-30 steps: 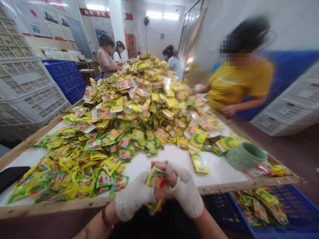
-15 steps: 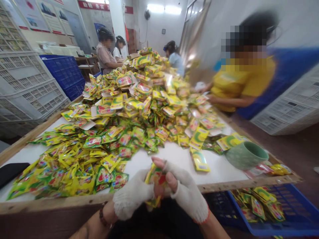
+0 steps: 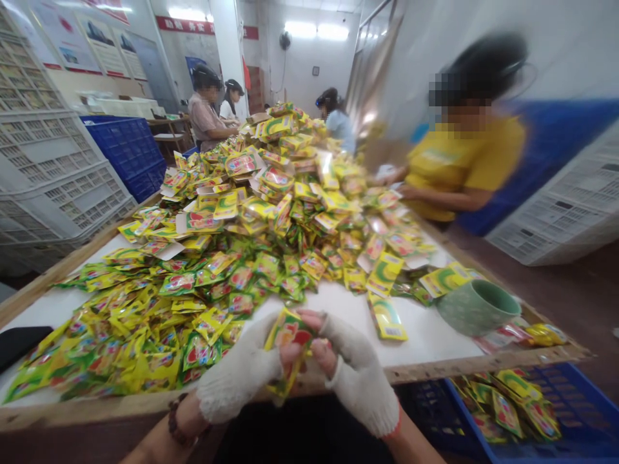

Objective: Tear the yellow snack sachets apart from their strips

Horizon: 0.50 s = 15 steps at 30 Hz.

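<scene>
Just above the table's near edge, my left hand [image 3: 249,367], in a white fingerless glove, is closed around a small yellow and green packet [image 3: 289,328] with a red fruit print. The packet stands on edge, tilted. My right hand [image 3: 360,370], gloved the same way, has its bent fingertips at the packet's right edge, thumb below. More than one packet may be stacked there; I cannot tell. To the left of my hands lie many loose packets [image 3: 159,348]. Beyond them rises a large heap of packets and small yellow boxes [image 3: 275,174].
A green round container [image 3: 454,309] lies tilted at the table's right side, near a yellow box [image 3: 387,316]. A blue crate [image 3: 580,399] with packets sits below the right edge. A dark flat object [image 3: 22,345] lies far left. A co-worker in yellow [image 3: 459,161] stands at right.
My hands have risen slightly and moved a little left with the packet. The left hand has drawn away from the right, showing more of the packet's front.
</scene>
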Motion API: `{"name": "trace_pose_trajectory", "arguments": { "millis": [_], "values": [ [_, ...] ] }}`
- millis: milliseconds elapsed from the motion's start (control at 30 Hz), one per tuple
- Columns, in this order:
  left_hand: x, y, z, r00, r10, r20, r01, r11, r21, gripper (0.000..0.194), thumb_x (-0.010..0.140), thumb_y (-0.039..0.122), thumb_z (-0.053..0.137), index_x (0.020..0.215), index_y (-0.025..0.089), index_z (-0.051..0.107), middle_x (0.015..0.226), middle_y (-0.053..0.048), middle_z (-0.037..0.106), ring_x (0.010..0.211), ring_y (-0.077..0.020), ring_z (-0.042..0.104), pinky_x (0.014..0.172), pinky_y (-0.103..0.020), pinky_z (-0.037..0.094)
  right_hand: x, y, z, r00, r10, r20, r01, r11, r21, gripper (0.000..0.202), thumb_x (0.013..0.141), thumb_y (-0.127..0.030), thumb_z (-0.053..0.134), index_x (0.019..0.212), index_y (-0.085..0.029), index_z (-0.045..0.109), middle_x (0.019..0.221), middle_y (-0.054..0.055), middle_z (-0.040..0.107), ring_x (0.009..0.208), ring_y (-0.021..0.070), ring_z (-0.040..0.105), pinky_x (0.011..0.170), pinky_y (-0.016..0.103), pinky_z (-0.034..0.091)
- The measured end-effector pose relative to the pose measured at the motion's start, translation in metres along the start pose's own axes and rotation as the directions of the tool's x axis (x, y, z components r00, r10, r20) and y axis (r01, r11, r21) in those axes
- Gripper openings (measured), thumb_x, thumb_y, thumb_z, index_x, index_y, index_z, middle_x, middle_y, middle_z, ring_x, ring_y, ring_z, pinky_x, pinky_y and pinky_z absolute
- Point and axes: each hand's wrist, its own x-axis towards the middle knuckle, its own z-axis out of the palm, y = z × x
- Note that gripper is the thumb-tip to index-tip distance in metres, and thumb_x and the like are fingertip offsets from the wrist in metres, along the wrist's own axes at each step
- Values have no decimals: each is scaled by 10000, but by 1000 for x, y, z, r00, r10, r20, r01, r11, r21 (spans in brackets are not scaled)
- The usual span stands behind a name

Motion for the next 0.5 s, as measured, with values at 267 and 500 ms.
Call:
{"name": "trace_pose_trajectory", "arguments": {
  "millis": [267,500],
  "values": [
    [20,-4,-51,976,-210,-56,193,720,666,292,693,336,649,948,196,674,883,-8,687,824,-217,615,705,-272,463,55,43,-48,986,128,-109,-163,889,-428,295,865,-226,500,1123,-189,639,1040,73,700,962,222,648,859,359,527],
    [54,-11,-32,997,78,-24,-14,449,893,157,827,276,528,894,207,652,921,-46,657,895,-204,598,799,-284,440,100,79,-95,948,270,-171,-307,618,-724,437,661,-47,604,1074,-183,646,1211,122,580,1014,257,602,851,336,457]
  ]
}}
